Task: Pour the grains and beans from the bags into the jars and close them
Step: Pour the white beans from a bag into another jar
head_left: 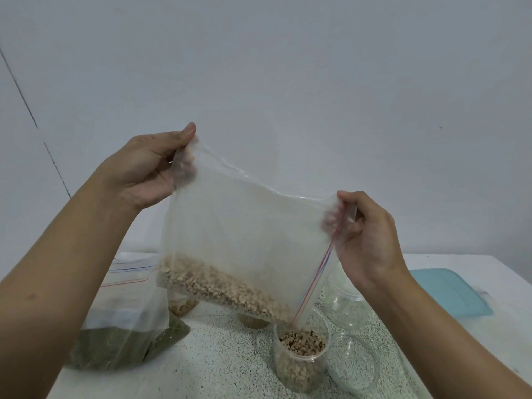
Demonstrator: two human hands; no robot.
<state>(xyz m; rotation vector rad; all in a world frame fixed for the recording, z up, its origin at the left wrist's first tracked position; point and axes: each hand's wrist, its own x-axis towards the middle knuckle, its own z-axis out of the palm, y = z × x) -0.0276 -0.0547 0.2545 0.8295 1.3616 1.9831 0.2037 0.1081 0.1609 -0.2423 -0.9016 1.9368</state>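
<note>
A clear zip bag (pixel 244 226) of black-eyed beans hangs tilted above the table. My left hand (pixel 144 168) pinches its raised bottom corner. My right hand (pixel 365 240) pinches the zip edge with the red and blue stripe. The beans lie along the bag's low side, and its lower corner points into an open clear jar (pixel 300 367) that is largely full of the same beans.
A bag of green grains (pixel 121 344) lies at the left under flat zip bags (pixel 129 272). Two filled jars (pixel 181 308) stand behind the held bag. Two clear empty jars (pixel 352 364) stand at the right, and a blue lid (pixel 449 292) lies beyond them.
</note>
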